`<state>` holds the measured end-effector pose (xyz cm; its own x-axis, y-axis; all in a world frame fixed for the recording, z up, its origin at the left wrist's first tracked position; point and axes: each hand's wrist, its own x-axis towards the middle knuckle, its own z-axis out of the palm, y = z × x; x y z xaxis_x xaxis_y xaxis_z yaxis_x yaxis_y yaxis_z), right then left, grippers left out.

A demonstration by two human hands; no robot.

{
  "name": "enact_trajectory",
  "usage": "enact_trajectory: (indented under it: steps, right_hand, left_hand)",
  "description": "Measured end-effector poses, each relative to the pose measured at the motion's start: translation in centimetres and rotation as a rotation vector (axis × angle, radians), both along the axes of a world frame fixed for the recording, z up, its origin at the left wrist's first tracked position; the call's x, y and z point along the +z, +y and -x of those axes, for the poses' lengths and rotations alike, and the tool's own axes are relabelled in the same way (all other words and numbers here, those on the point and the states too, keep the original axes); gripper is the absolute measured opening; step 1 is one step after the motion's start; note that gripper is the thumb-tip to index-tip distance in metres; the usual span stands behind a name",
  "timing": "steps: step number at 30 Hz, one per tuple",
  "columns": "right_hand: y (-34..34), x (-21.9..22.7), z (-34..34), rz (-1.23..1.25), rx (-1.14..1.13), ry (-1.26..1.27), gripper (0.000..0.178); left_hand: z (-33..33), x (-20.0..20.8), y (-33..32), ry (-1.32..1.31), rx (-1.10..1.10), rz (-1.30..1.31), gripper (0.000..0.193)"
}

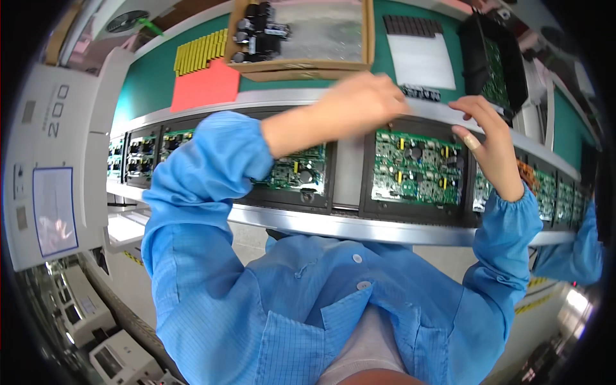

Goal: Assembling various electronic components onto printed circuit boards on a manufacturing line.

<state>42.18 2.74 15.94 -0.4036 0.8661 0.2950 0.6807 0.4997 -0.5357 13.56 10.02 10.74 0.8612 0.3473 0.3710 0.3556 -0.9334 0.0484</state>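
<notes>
Blue checked anti-static smock [308, 301] fills the bottom of the view, buttoned down the front, sleeves gathered at the wrists. Both forearms rise from it toward a conveyor line of green circuit boards sitting in black carrier frames.

Left hand [359, 102] crosses over to the middle, blurred, fingers curled loosely downward above the silver rail [282, 97] at the far edge of the conveyor; cannot tell whether it pinches anything. Right hand [484, 138] is raised with fingers bent and slightly spread, a plaster on one finger, hovering just over the top right corner of the green circuit board with yellow and black parts [417, 168]. That board lies in its black frame directly in front of the person, between the two hands; neither hand clearly touches it.

Another green board [298, 173] sits to the left, partly hidden by the left sleeve.

Behind the rail, on the green-matted table [151, 80]: an open cardboard box [308, 64] holding black capacitors and a clear plastic bag, a row of yellow strips [200, 52], a red paper sheet [205, 86], a white sheet [423, 61] with a row of small black parts along its top edge, and a tilted black carrier with a green board [494, 64].

Far right, another person's blue sleeve [574, 253].
</notes>
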Motion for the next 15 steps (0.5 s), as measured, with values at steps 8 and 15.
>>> enact_trajectory:
  steps: [8, 15]
  right_hand:
    - [13.4, -0.6, 16.6, -0.051, 0.382, 0.132, 0.043]
    - [28.1, -8.2, 23.2, -0.182, 0.457, -0.103, 0.052]
  left_hand:
    - [19.0, 2.9, 11.6, 0.195, 0.217, -0.101, 0.024]
    - [15.0, 1.6, 13.3, 0.310, 0.235, -0.067, 0.029]
